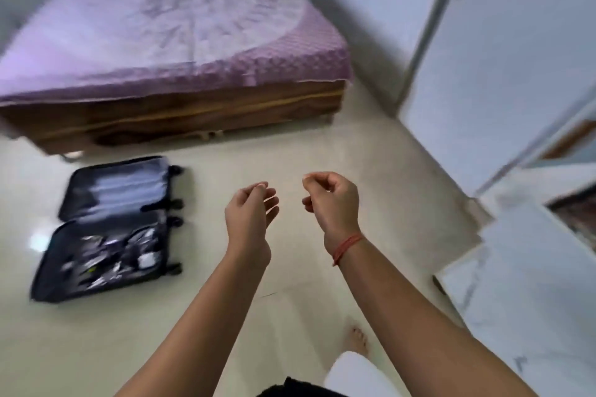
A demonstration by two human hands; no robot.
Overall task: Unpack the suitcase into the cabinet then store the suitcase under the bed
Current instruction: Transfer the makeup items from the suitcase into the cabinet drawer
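Observation:
A dark suitcase [109, 226] lies open flat on the pale floor at the left, wheels toward the right. Its far half shows a light lining; its near half holds a blurred jumble of small items. The bed [167, 42] with a purple cover and a brown wooden base stands behind it. My left hand [250, 213] and my right hand [332, 200] hang in mid-air over the bare floor, to the right of the suitcase. Both hold nothing, fingers loosely curled. A red thread circles my right wrist. The white cabinet [503, 51] rises at the right.
A white cabinet door [529, 284] stands swung out at the lower right, with dark shelf space behind it. My bare foot [358, 337] rests on the floor near the bottom. The whole frame is motion-blurred.

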